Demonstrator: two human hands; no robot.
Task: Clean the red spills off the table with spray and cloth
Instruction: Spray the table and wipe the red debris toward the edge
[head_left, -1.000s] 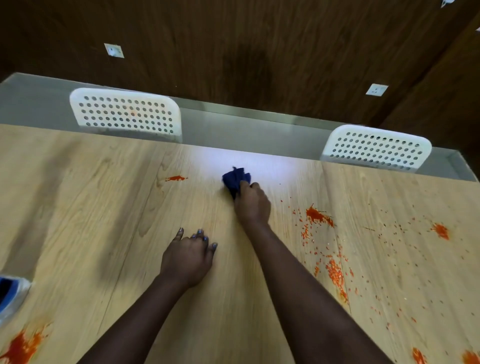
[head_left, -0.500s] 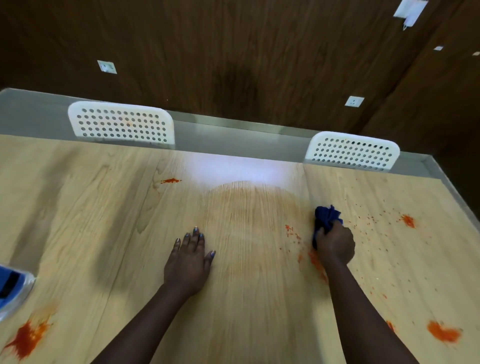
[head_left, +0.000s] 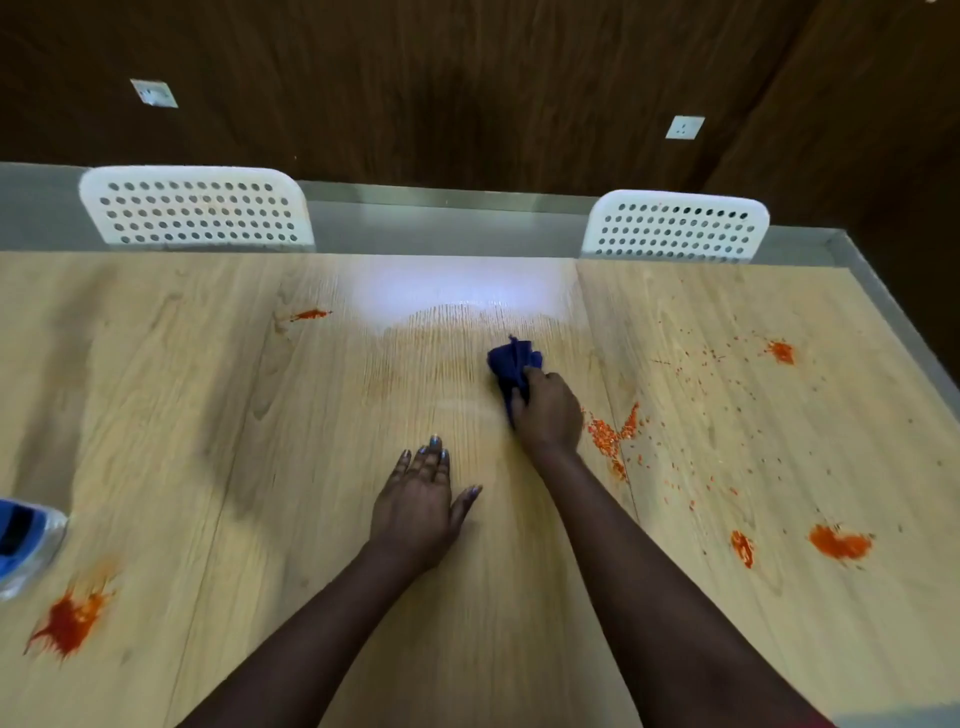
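Observation:
My right hand (head_left: 548, 410) grips a bunched dark blue cloth (head_left: 511, 364) and presses it on the light wooden table (head_left: 208, 415), near the middle. My left hand (head_left: 421, 499) lies flat on the table, fingers spread, holding nothing. Red spills show in several places: a gritty streak (head_left: 613, 431) just right of my right hand, blotches at the near right (head_left: 839, 540) and far right (head_left: 781, 351), a small mark at the far left centre (head_left: 310, 314), and a large splat at the near left (head_left: 67, 621). A spray bottle (head_left: 23, 540) peeks in at the left edge.
Two white perforated chair backs (head_left: 197, 208) (head_left: 675, 228) stand behind the table's far edge. A grey ledge (head_left: 447, 218) and a dark wood wall lie beyond. Fine red specks scatter over the right side of the table.
My right hand swept the cloth from the centre out to the right spill, then back toward the centre. The spill beside it is smeared and thinner. My left hand stayed planted.

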